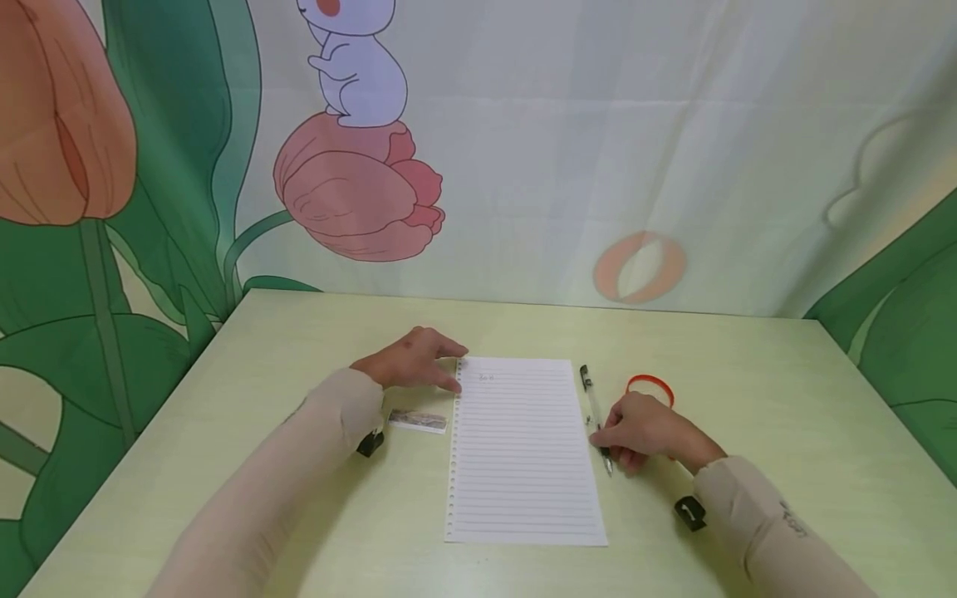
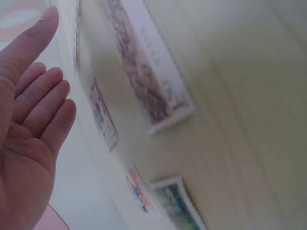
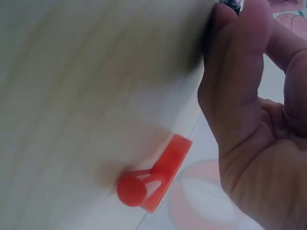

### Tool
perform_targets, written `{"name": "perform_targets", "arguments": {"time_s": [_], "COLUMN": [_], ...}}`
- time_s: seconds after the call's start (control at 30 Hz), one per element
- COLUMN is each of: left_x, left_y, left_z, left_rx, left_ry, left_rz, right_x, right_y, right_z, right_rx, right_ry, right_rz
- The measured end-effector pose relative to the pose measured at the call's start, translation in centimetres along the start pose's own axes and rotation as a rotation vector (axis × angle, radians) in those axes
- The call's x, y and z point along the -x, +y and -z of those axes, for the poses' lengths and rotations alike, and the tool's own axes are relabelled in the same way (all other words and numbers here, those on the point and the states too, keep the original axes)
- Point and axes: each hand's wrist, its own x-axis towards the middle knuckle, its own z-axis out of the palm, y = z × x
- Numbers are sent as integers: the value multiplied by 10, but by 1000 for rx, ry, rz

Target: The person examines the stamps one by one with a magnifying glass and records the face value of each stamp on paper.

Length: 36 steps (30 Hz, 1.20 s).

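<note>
A sheet of lined paper point(image 1: 523, 457) with holes down its left side lies on the table, with faint writing near its top. My left hand point(image 1: 417, 359) is at the sheet's upper left edge, fingers extended and thumb apart. Just below that hand lies a long stamp point(image 1: 418, 421), seen close up in the left wrist view. To the right of the paper, my right hand point(image 1: 643, 428) pinches a clear pen point(image 1: 593, 399) with a black cap end near its tip. The pen lies slanted, tip towards me. In the right wrist view only a bit of the pen point(image 3: 231, 4) shows.
Behind the right hand is a red ring-shaped object point(image 1: 652, 379); the right wrist view shows its red band with a round disc point(image 3: 132, 191). More stamps, among them a green-pictured one point(image 2: 178, 203), lie near the left wrist. A printed curtain point(image 1: 516, 166) hangs behind the table.
</note>
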Motion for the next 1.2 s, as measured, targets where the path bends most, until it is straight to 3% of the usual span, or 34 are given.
{"name": "perform_targets", "arguments": {"time_s": [0.27,0.57,0.87,1.1,1.2], "left_x": [-2,0,2,2,0], "left_y": [7,11,8,8,9], "left_z": [-4,-9,-11,-13,-13], "left_rx": [17,-4,-50,-48,-66], "left_ry": [6,7,4,4,2], "left_rz": [27,77,34,58,35], "right_x": [-4,-18,-31,-45,-50], "right_y": [-3,-10,-19,-27,-31], "right_z": [7,14,16,10,7], "right_rx": [-32,-225,-366,-433,-436], "right_ry": [12,28,19,65,90], "right_rz": [25,73,133,178,199]}}
